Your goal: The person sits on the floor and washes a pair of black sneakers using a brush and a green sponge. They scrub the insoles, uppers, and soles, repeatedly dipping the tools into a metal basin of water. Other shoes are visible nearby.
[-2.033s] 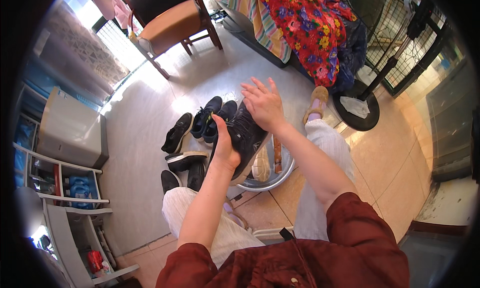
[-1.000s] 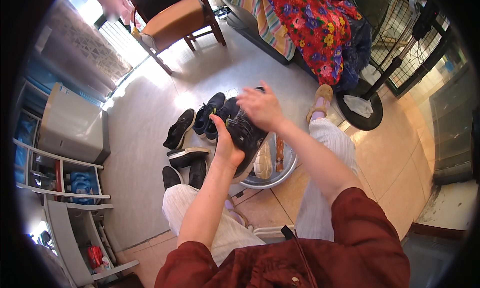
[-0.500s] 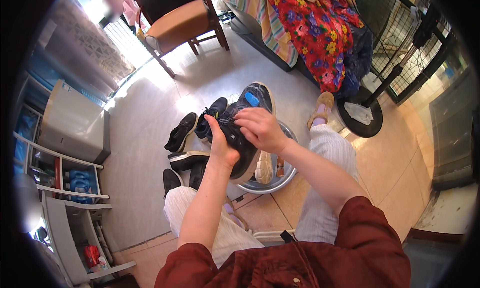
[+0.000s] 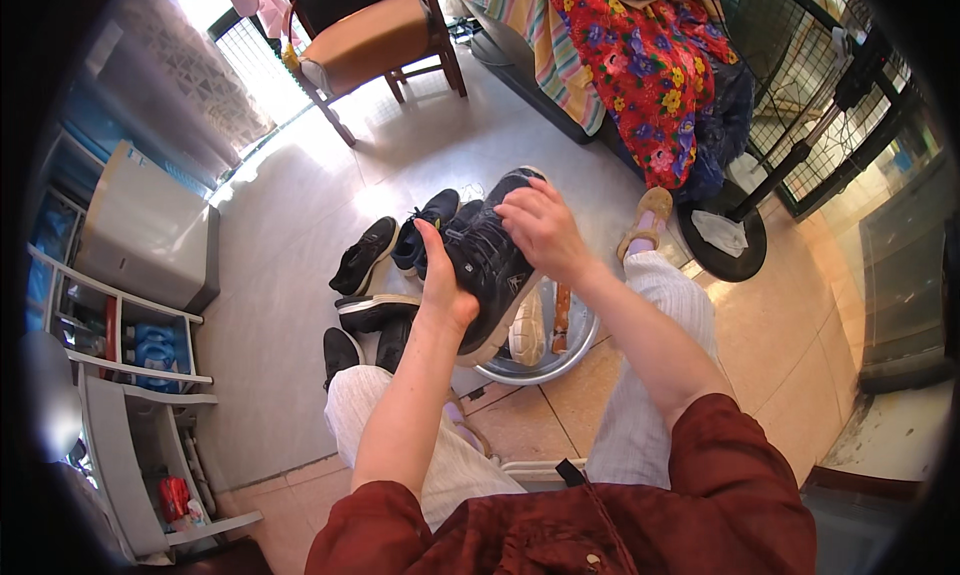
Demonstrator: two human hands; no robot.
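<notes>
A black lace-up sneaker point(image 4: 487, 260) with a pale sole is held up in front of me, toe pointing away. My left hand point(image 4: 447, 293) grips it from its left side, thumb raised along the upper and the other fingers hidden beneath. Over the front of the shoe, beyond the laces, my right hand point(image 4: 540, 225) is closed with curled fingers; what they pinch is hidden. Under the sneaker stands a round metal basin point(image 4: 590, 343). A pale-soled shoe point(image 4: 527, 332) and a brown-handled object point(image 4: 561, 320) lie in it.
Several dark shoes sit left of the basin, among them a black shoe point(image 4: 365, 255). Farther off are a wooden chair point(image 4: 365, 40) and a floral red cloth point(image 4: 650, 75). A round black stand base point(image 4: 722, 237) is at right, a grey shelf unit point(image 4: 150, 385) at left.
My right hand has moved away from the laces toward the toe. A blue patch seen on the toe earlier no longer shows. The sneaker has turned slightly in my left hand.
</notes>
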